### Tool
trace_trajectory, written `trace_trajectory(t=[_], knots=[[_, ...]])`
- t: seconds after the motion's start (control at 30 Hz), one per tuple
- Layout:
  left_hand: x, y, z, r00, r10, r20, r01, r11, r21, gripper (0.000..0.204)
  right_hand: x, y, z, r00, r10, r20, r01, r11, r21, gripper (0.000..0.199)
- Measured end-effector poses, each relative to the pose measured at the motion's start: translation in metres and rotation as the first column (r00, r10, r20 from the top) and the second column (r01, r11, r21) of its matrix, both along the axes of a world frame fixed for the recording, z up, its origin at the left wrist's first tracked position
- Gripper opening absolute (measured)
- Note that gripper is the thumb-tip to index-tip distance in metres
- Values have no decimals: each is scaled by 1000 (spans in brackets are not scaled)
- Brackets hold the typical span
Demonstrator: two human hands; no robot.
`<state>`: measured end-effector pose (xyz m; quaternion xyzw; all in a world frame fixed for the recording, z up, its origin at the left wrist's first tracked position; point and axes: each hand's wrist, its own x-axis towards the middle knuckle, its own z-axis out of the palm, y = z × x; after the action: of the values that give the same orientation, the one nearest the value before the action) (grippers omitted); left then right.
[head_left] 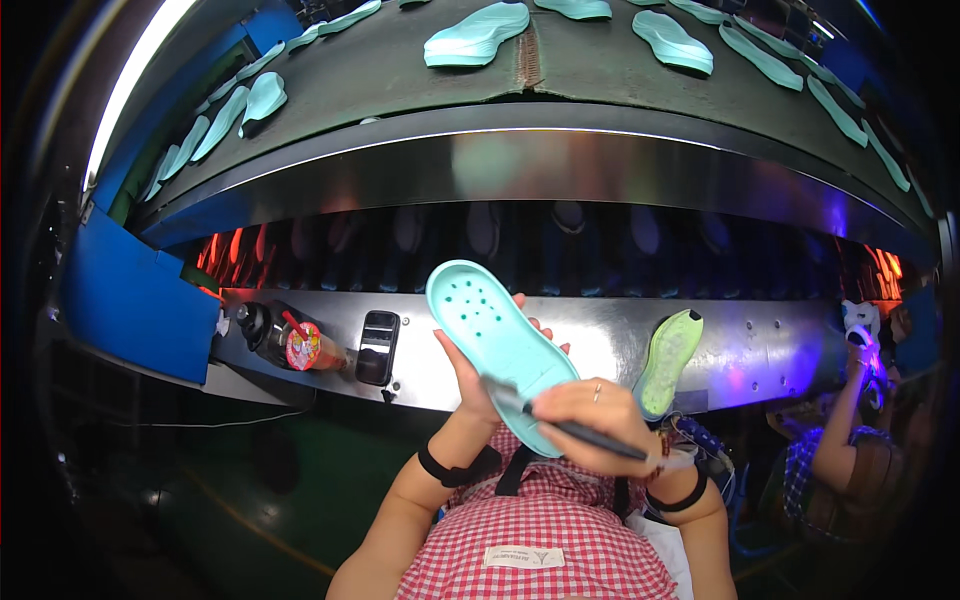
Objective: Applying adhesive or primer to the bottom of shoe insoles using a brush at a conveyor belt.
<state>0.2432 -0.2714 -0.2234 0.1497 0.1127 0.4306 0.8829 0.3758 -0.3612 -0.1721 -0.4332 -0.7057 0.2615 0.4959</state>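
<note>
A mint-green shoe sole (488,318) is tilted in front of me, its inner face up, with a group of small holes near the far end. My left hand (474,388) grips it from beneath, thumb along the left edge and fingertips showing past the right edge. In my right hand (597,412) is a brush with a dark handle (606,441). Its blurred bristles (503,393) lie over the lower part of the sole's inner face. To the right, a yellow-green sole (670,362) rests on the metal ledge (610,318).
A black phone (377,347), a dark bottle (262,330) and a drink cup with a red straw (306,350) stand on the ledge's left. Beyond, a dark conveyor belt (380,62) carries several mint soles. At right, another person's arm (838,440) reaches toward a white object (860,318) in purple light.
</note>
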Motion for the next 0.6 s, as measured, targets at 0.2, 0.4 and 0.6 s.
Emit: trace_trajectory(t=[0.2,0.4,0.6], knots=[[-13,8,16,987,137,-83,-137,991,0,87,20,-2,-3,999,-45,-13,44,997,-70,21],[-23,21,28,986,165,-37,-156,972,173,88,28,-15,1,879,217,-424,-348,900,-262,23],[-20,27,34,994,111,6,-110,973,202,88,25,-12,-6,941,141,-308,-256,892,-373,23]])
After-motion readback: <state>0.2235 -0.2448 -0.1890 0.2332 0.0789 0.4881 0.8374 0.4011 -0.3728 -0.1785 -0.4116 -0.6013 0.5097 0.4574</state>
